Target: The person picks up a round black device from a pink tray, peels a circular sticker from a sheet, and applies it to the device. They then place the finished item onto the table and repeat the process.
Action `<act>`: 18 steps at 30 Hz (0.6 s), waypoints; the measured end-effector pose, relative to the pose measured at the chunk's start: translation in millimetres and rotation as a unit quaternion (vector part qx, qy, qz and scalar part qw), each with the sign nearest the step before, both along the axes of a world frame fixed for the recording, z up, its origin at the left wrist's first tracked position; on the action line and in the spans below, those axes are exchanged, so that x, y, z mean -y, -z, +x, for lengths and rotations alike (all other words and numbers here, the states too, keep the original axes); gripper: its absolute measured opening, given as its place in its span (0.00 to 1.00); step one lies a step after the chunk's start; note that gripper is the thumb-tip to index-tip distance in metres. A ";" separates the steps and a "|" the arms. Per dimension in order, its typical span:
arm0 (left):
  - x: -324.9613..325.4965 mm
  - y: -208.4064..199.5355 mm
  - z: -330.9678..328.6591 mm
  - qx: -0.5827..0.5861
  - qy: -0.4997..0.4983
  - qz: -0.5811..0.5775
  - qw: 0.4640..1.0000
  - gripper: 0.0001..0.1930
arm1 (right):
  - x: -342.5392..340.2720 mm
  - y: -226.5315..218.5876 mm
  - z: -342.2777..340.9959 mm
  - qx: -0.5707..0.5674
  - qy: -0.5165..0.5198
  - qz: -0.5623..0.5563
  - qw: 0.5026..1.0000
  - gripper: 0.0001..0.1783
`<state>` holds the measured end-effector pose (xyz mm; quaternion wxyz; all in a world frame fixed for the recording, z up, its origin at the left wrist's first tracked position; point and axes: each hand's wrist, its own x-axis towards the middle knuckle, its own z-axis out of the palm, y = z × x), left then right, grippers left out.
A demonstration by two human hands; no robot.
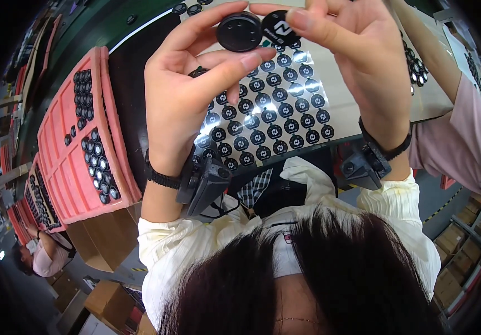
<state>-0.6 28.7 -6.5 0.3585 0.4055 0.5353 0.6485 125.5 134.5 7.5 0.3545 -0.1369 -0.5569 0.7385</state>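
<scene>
My left hand (187,78) is closed around the rim of a round black disc-shaped part (239,32) with small holes in its face. Another dark round piece (197,72) shows partly inside that palm, mostly hidden by the fingers. Between thumb and fingers of my right hand (358,50) is a round black sticker (281,27) with a white emblem, held right beside the disc's edge. Beneath both hands lies a glossy sheet of stickers (274,131) with rows of matching black round labels.
At left, pink trays (64,145) hold clusters of black round parts (96,162). A co-worker's arm in a pink sleeve (464,131) reaches over the table at right, near more round parts (416,70). Cardboard boxes (109,304) stand below left; another person (48,251) is farther off.
</scene>
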 end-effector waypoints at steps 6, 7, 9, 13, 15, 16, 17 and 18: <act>-3.5 7.5 1.1 0.014 -0.013 -0.003 1.000 0.19 | -20.6 32.4 -23.1 -0.271 -0.149 0.144 0.940 0.22; -3.5 9.8 1.1 -0.004 -0.007 0.047 0.999 0.22 | -22.3 35.3 -22.1 -0.273 -0.150 0.144 0.939 0.22; -3.6 10.1 2.3 -0.030 -0.018 0.033 0.999 0.22 | -20.4 32.5 -22.9 -0.263 -0.150 0.145 0.942 0.23; -1.7 9.5 3.4 -0.103 -0.051 0.006 0.993 0.21 | -5.3 10.8 -7.2 -0.081 -0.086 0.021 0.993 0.24; -0.6 9.4 3.4 -0.139 -0.071 0.005 0.988 0.20 | -5.5 10.0 -7.1 0.009 -0.053 -0.041 0.998 0.24; -0.3 9.0 3.4 -0.140 -0.071 0.005 0.988 0.20 | -11.8 17.5 -13.1 -0.074 -0.084 0.049 0.992 0.24; 0.1 8.5 3.6 -0.153 -0.070 0.018 0.986 0.20 | -17.9 25.0 -19.0 -0.156 -0.114 0.138 0.971 0.24; 0.2 8.1 4.6 -0.165 -0.067 0.031 0.984 0.20 | -19.6 27.0 -20.5 -0.234 -0.140 0.226 0.935 0.24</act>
